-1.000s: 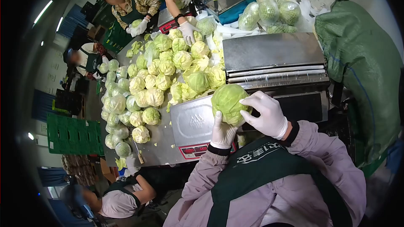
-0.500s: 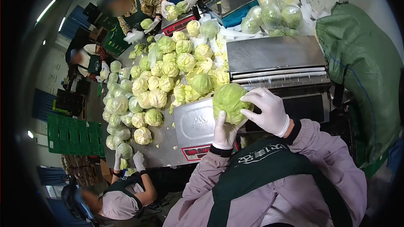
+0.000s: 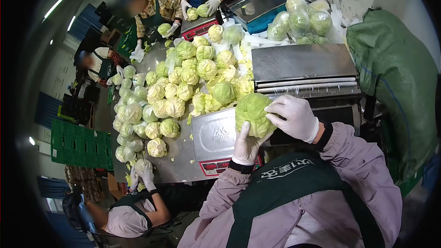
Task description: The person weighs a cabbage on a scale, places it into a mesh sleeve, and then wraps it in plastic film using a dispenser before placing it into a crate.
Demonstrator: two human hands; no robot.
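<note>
The left hand [image 3: 246, 146] is clamped round the green cabbage [image 3: 252, 115] from its 6 o'clock side; the right hand [image 3: 296, 120] has thumb and fingertips against its 3 o'clock edge, though whether they pinch a leaf I cannot tell. From the held-up cabbage, the weighing scale [image 3: 202, 148] lies at 8 o'clock on the bench [image 3: 179, 169]. A firm palm below and light, shallow fingertip work should spare the leaves.

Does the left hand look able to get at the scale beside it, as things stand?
Probably yes: nothing visible blocks the way from the left hand to the scale. But it supports the cabbage, so the right hand might need to take that first.
</note>
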